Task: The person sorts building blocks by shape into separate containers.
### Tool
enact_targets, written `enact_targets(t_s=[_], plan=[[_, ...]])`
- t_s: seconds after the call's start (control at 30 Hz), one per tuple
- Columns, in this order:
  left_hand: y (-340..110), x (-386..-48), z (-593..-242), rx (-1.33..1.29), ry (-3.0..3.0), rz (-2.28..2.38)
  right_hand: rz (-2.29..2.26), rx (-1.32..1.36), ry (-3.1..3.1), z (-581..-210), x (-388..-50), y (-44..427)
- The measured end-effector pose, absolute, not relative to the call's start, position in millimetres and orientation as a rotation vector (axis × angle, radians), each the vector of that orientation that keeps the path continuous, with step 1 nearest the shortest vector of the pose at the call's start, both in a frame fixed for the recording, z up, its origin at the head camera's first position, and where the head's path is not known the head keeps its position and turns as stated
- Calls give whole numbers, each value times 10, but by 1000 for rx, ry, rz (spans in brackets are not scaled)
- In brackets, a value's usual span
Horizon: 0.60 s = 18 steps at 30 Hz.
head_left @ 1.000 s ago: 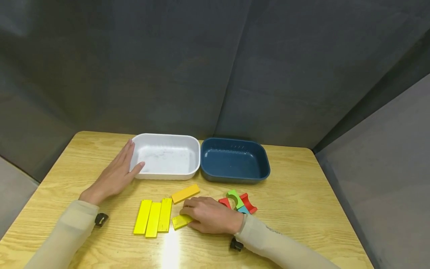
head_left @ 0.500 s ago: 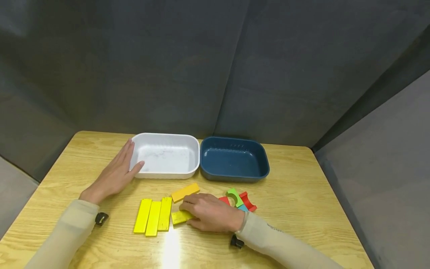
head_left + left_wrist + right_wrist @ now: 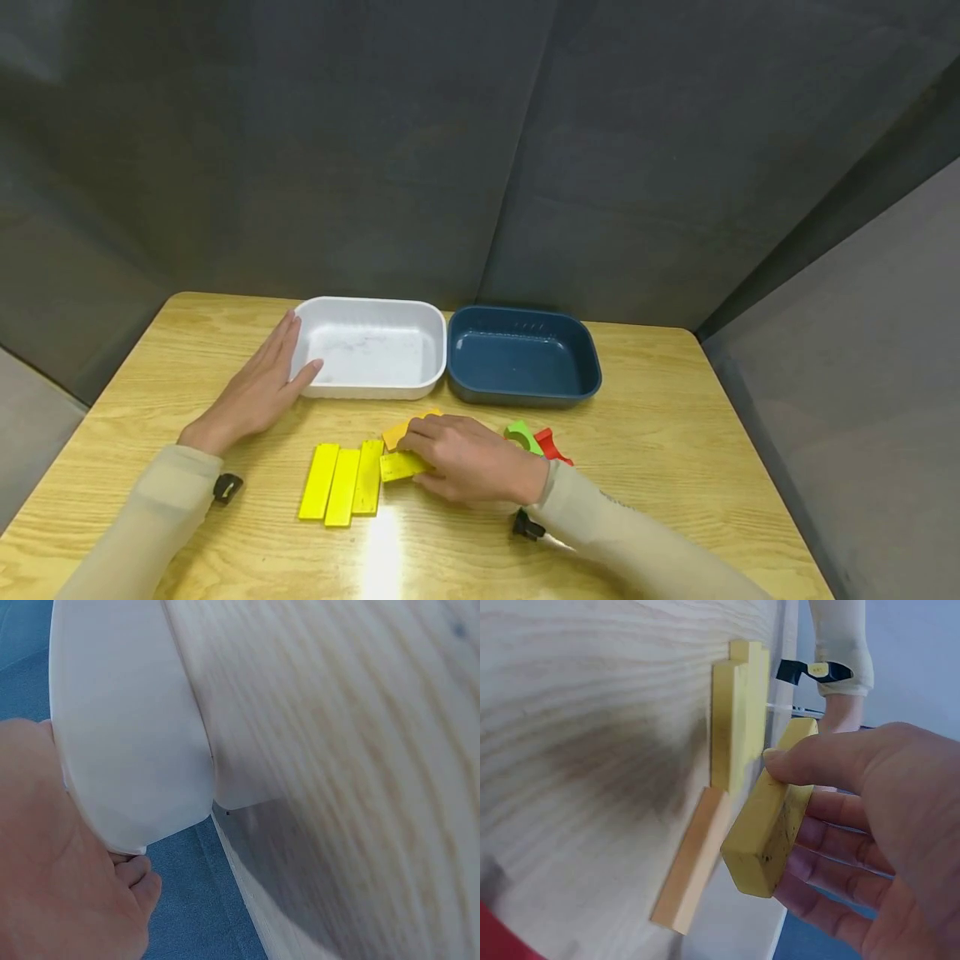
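The right grip [image 3: 468, 458] is narrow, with thumb and fingers pinching one yellow block [image 3: 400, 467]. That block is just over the tabletop [image 3: 660, 467], and it looks tipped and lifted a bit. Just past it is an orange block [image 3: 397, 433], partly hidden by the hand. Next to those, three yellow blocks [image 3: 342, 487] lie side by side. On the other side of the hand are a green block [image 3: 525, 432] and a red block [image 3: 550, 443]; the arm may hide more.

Farther back, the left grip [image 3: 258, 387] rests wide and flat on the side of a white tub [image 3: 375, 393]. A blue tub [image 3: 525, 399] sits beside it.

I think it's early: one block is picked up, and all the others I see lie outside the tubs.
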<state>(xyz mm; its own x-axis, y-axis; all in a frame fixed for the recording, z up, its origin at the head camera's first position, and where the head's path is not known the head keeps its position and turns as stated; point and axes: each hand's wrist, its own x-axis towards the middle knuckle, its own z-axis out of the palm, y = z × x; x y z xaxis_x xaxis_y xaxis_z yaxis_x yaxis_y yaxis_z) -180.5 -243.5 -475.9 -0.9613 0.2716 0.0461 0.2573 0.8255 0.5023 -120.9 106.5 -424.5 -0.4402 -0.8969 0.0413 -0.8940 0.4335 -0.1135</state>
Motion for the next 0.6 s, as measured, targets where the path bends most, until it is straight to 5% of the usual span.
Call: enact_targets(t_s=[0.6], plan=[[-2431, -1789, -4783, 431, 2972, 810, -264, -1684, 2701, -3922, -1602, 1012]])
